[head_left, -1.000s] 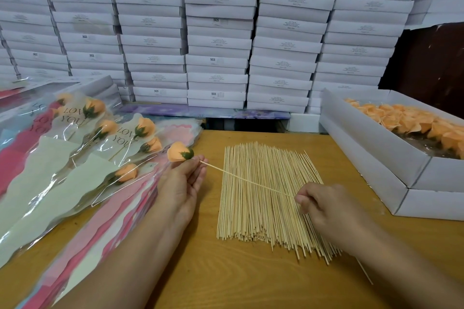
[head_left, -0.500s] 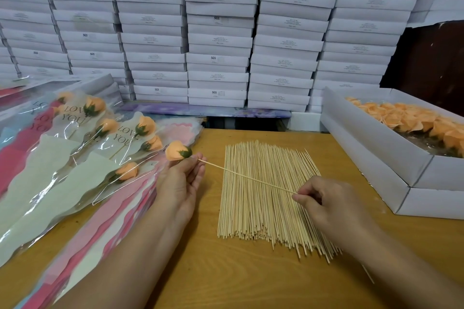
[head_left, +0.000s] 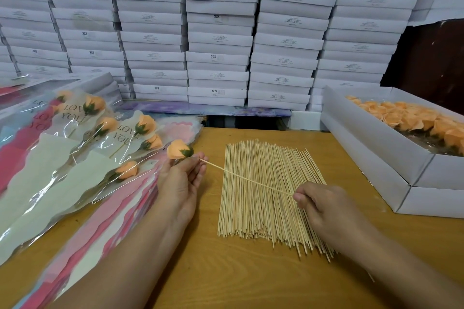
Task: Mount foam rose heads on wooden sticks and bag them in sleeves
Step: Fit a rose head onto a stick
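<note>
My left hand [head_left: 181, 178] holds an orange foam rose head [head_left: 178, 149] with a green base at its fingertips, left of the stick pile. My right hand [head_left: 324, 204] pinches one thin wooden stick [head_left: 247, 177] that slants up-left, its tip right at the rose's green base. Whether the tip has entered the base is hidden by my fingers. Under the stick lies a flat pile of wooden sticks [head_left: 263, 208] on the table [head_left: 251, 278]. Several sleeved roses [head_left: 100, 133] printed "LOVE YOU" lie on a stack of sleeves [head_left: 82, 231] at left.
An open white box [head_left: 371, 143] filled with orange rose heads [head_left: 416, 120] stands at right, on top of another white box. A wall of stacked white boxes [head_left: 218, 32] rises behind the table. A dark panel [head_left: 431, 63] stands at back right.
Both hands with the rose head and stick have barely shifted; the stick tip stays at the rose's base and my right hand has edged slightly left.
</note>
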